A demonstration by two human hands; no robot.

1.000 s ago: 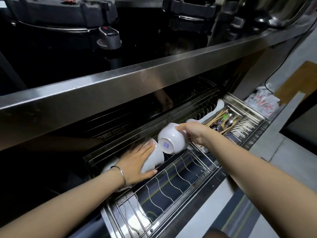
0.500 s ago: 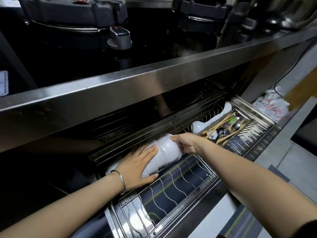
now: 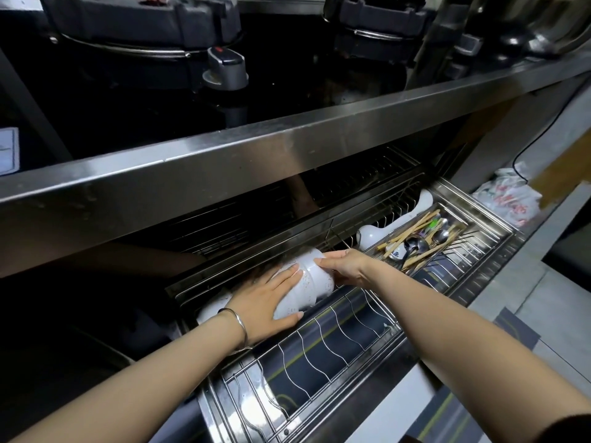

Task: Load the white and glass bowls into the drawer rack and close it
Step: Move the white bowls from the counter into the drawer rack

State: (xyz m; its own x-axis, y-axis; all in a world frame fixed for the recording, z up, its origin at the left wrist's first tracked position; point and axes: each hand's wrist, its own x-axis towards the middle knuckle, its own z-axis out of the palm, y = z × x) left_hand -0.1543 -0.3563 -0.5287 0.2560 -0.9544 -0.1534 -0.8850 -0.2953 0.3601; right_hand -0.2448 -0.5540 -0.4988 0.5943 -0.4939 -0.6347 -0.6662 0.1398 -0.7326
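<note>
Kitchen: steel counter (image 3: 287,148), drawer rack (image 3: 224,407), cutlery (image 3: 415,244)

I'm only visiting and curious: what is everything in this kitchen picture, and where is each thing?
white bowls: nested stack, number unclear, white, lying sideways at the rack's left rear
drawer rack: one, steel wire, pulled out under the counter
cutlery tray: one, steel, right end of the drawer
chopsticks: several, brown, in the tray
spoons: a few, silver, in the tray
ladle: one, white, behind the tray
pressure cookers: two, black, on the counter above
plastic bag: one, white with red print, right of the drawer
bracelet: one, silver, left wrist
left-hand grip: rests flat on the bowls
right-hand grip: pinches the end bowl
</note>
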